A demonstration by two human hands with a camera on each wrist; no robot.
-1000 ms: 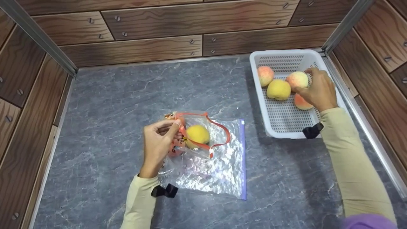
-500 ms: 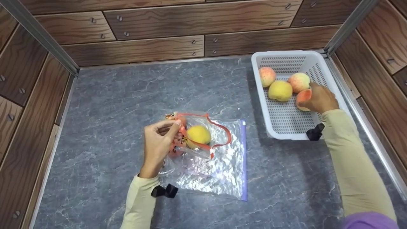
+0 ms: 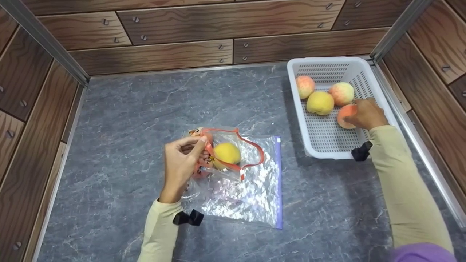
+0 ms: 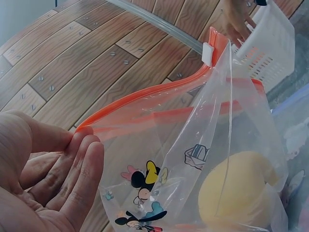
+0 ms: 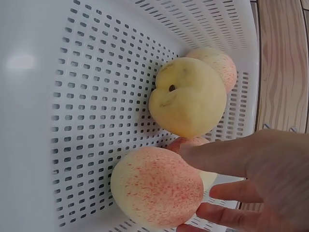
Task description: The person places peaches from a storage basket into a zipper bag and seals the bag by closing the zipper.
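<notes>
My left hand (image 3: 180, 160) pinches the orange zip edge of a clear zip bag (image 4: 140, 111) printed with cartoon figures, whose mouth gapes. Inside it lies a yellow peach (image 3: 226, 154). My right hand (image 3: 367, 113) is down in a white basket (image 3: 309, 140), its thumb and fingers touching the right side of a red-tinged peach (image 5: 157, 188) without closing round it. Beside that peach are a pale pink-flushed peach (image 3: 341, 93), a yellow peach (image 5: 188, 96) and another pinkish peach (image 3: 305, 87). Part of the bag is hidden behind the left hand.
A flat clear zip bag with a purple zip strip (image 3: 278, 182) lies partly under the orange-edged bag. Everything stands on a grey marbled tabletop (image 3: 145, 105). Wood-patterned panels (image 3: 174, 22) wall the back and sides, and the basket sits close to the right wall.
My right hand has moved from the pale pink-flushed peach down to the red-tinged one, which has shifted slightly toward me. The left hand keeps its hold on the orange-edged bag.
</notes>
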